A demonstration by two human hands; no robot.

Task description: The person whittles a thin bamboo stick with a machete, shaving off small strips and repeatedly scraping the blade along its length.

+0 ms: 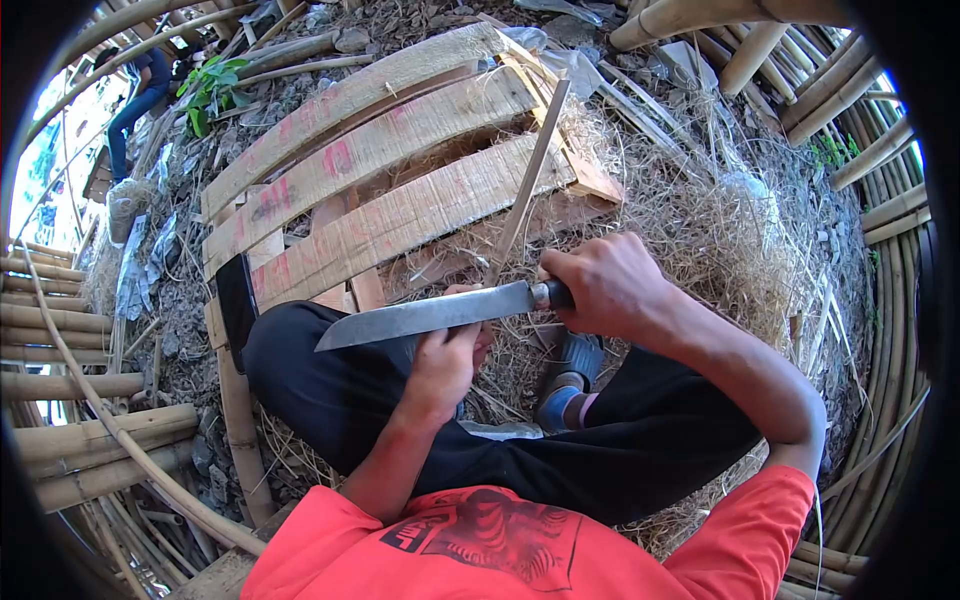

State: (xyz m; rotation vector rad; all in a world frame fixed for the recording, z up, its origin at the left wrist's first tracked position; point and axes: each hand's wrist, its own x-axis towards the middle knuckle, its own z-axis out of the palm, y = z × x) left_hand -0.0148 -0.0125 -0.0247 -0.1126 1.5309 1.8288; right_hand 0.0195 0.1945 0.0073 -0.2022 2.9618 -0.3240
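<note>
Rough grey ground, clumped and littered, spreading out around the left hand and right hand. Beyond the hands, mostly to the left, a low rack of pale boards, gapped and marked in red. At the boards' near left edge, left of the left hand, a black phone; flat or leaning, hard to tell. Right of the right hand and beyond it, a thick spread of dry straw, with clear plastic on its far side. Far left of the left hand, crumpled plastic. Just below the right hand, a dark sandal amid more straw.
</note>
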